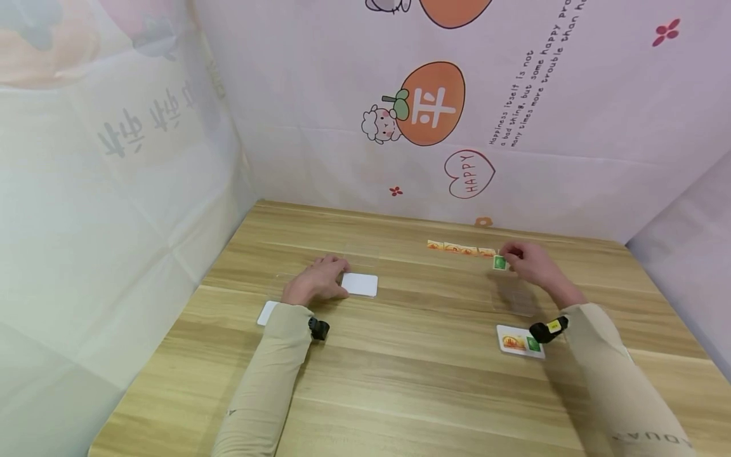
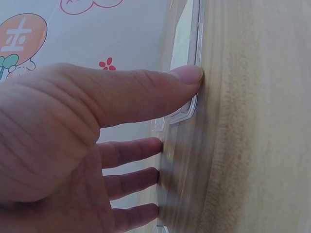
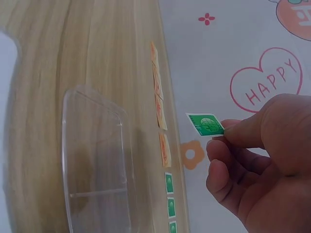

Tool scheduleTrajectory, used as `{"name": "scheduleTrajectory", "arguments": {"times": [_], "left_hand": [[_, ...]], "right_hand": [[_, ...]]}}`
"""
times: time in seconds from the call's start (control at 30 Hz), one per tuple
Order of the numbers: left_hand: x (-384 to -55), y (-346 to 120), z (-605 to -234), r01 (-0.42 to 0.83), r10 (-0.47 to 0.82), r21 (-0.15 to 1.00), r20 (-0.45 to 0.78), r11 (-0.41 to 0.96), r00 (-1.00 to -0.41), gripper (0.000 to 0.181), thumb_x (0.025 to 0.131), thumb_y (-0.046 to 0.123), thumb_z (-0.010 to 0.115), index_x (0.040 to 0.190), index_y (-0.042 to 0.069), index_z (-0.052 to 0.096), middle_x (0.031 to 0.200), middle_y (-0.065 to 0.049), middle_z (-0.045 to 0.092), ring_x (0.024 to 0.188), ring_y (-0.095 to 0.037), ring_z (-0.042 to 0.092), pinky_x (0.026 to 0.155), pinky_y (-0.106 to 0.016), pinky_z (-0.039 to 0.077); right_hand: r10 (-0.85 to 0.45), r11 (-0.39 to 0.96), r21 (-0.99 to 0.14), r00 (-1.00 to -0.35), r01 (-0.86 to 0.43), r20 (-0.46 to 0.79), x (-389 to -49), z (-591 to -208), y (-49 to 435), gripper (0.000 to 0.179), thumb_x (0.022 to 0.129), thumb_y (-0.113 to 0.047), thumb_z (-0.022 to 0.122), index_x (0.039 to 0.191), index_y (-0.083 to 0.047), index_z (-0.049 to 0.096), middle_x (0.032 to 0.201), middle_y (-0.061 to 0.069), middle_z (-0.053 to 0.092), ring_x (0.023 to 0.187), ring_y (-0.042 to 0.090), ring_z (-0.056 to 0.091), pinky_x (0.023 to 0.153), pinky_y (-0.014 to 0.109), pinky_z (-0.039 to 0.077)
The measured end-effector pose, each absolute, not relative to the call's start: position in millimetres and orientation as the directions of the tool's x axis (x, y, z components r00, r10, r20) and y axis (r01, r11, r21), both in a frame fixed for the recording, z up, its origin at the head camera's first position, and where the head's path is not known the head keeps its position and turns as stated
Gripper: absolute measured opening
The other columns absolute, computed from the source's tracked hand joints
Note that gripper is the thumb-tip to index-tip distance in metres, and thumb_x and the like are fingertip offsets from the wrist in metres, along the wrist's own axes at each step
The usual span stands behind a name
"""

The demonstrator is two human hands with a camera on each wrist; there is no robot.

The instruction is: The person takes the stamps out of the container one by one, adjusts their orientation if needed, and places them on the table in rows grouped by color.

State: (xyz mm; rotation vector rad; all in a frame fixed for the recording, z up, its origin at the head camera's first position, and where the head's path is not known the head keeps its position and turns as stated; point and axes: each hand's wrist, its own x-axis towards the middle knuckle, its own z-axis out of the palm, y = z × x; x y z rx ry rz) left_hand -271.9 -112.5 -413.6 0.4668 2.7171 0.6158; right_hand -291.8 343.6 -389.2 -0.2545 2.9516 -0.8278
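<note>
My right hand (image 1: 531, 261) pinches a small green stamp (image 3: 206, 124) between thumb and fingertips, raised over the back of the table. Below it in the right wrist view, green stamps (image 3: 170, 207) and orange stamps (image 3: 160, 111) lie in a row. At the left, my left hand (image 1: 320, 279) spreads around the end of a clear case with a white card (image 1: 360, 285). Its thumb (image 2: 187, 75) lies against the case's edge, while the other visible fingers stretch out almost straight near the wood. The index finger is hidden behind the thumb in the left wrist view.
A white card stack (image 1: 521, 342) bearing an orange and a green stamp lies by my right wrist. Between it and the row sits an upturned-edged clear plastic tray (image 3: 68, 145). Another white card (image 1: 266, 313) shows beside my left sleeve. A printed cloth (image 1: 320, 158) hangs behind the table.
</note>
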Motion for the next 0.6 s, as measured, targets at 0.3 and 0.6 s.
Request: {"name": "scheduleTrajectory", "arguments": {"times": [0.3, 0.6], "left_hand": [[-272.5, -112.8, -413.8, 0.245, 0.378, 0.460, -0.221, 0.854, -0.899, 0.050, 0.089, 0.027, 0.072, 0.134, 0.016, 0.053, 0.151, -0.010, 0.039, 0.139, -0.033, 0.034, 0.114, -0.054, 0.029], [-274.4, -111.9, -417.3, 0.236, 0.368, 0.457, -0.226, 0.858, -0.902, 0.049, 0.089, 0.028, 0.072, 0.133, 0.018, 0.053, 0.151, -0.009, 0.039, 0.138, -0.032, 0.034, 0.113, -0.053, 0.030]], "right_hand": [[-0.160, 0.837, -0.535, -0.986, -0.116, -0.036, -297.5, -388.3, 358.7, 0.032, 0.105, -0.018, 0.040, 0.119, 0.005, 0.056, 0.102, 0.025, 0.062, 0.087, 0.035, 0.062, 0.059, 0.029, 0.050], [-0.149, 0.863, -0.498, -0.986, -0.090, -0.080, -305.8, -389.0, 372.7, 0.033, 0.105, -0.017, 0.037, 0.122, 0.006, 0.055, 0.103, 0.027, 0.062, 0.085, 0.034, 0.062, 0.062, 0.033, 0.051]]}}
